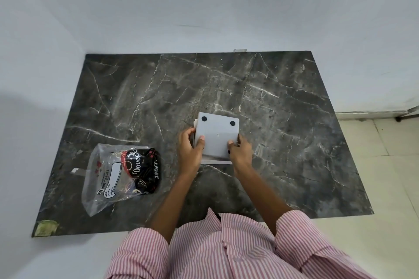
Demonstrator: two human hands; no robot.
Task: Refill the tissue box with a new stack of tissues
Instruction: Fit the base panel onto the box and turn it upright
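A grey square tissue box (217, 134) is turned bottom-up near the middle of the dark marble table (283, 106); two black round feet show on its far corners. My left hand (191, 147) grips its left side with the thumb on the base panel. My right hand (240, 150) holds its near right corner. A pale edge shows under the box at its near side. A clear plastic tissue pack (120, 176) with a black and red printed wrapper lies flat to the left, apart from both hands.
White walls close the table in at the back and left. A tiled floor (390, 165) lies to the right. A small green scrap (46, 227) sits at the table's near left corner. My striped shirt fills the bottom.
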